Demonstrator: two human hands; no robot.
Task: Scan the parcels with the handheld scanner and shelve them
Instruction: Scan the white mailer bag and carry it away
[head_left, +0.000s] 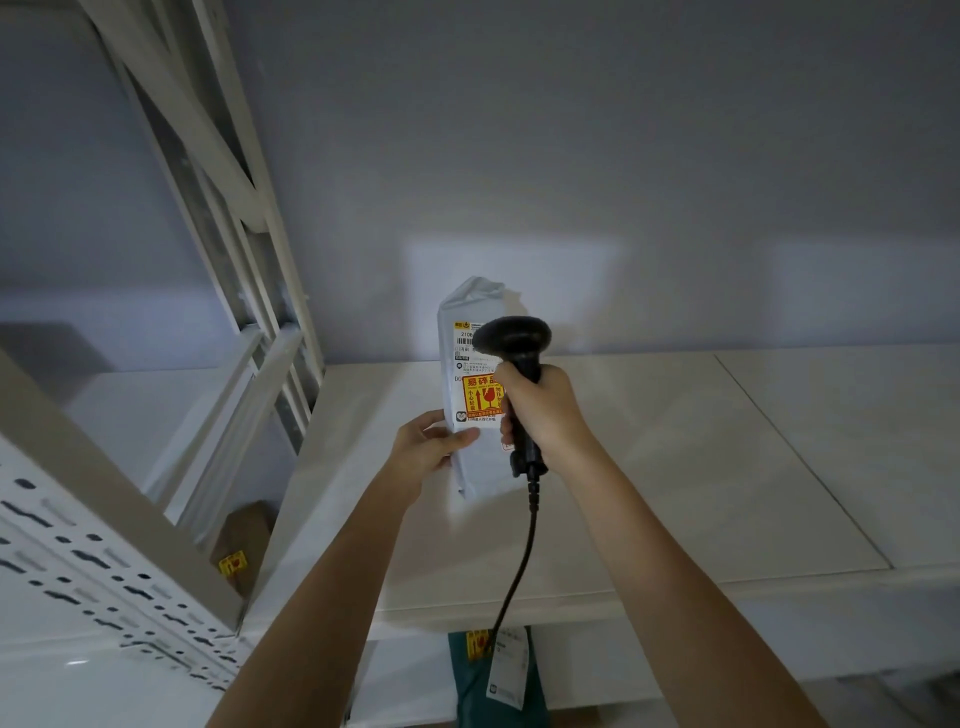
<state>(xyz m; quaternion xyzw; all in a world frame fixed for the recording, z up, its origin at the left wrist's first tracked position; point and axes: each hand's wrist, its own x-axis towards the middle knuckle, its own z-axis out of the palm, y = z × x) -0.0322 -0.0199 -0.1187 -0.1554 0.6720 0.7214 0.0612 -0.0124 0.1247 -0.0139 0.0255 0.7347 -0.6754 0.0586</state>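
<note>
Holding white parcel (470, 395) upright over the shelf (675, 467), my left hand (428, 447) fingers pinching its edge; right hand (540, 410) fingers wrapped round the scanner (514, 340), aimed at its label.

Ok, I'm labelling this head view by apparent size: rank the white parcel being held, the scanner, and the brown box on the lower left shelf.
1. White parcel
2. Scanner
3. Brown box, though it is farther away and partly hidden, so its rank is unsure.

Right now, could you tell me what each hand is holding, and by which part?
The left hand pinches the white parcel at its lower left edge. The right hand grips the black scanner by its handle.
</note>
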